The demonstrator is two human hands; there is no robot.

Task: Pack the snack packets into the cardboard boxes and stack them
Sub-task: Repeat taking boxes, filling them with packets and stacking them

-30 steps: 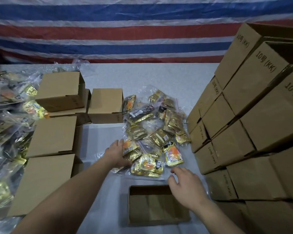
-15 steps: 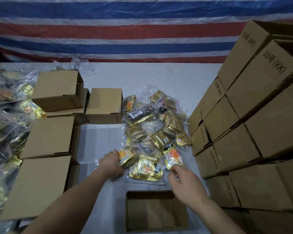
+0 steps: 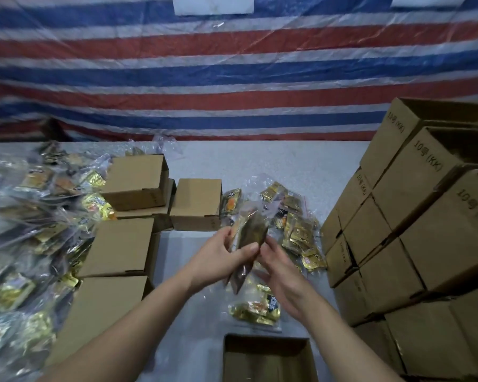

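- Brown, motion-blurred packet (image 3: 250, 238): raised above the table (image 3: 273, 161), near the middle of the view, tilted with its upper end away from the person.
- Left hand (image 3: 221, 260): grasps the packet from the left, thumb curled over its near face.
- Right hand (image 3: 280, 274): meets the packet from the right; fingers touch its lower edge, but whether they clasp it cannot be told through the blur.
- Open box (image 3: 268, 359): at the near edge, directly below the hands; interior in shadow, contents not discernible.
- Loose packets (image 3: 295, 224): gold and orange, in clear bags, spread on the table behind the hands; one bag (image 3: 255, 310) lies just beyond the open box.
- Closed boxes (image 3: 122, 246): in a group at left, one stacked on another at the far end.
- Bagged packets (image 3: 25, 230): a large heap along the left edge, beside the closed boxes.
- Stacked boxes (image 3: 425, 216): a tall pile at right, printed "10号 (KK)", tops of the upper ones open.
- Striped tarp (image 3: 232, 78): red, white and blue, hangs behind the table.
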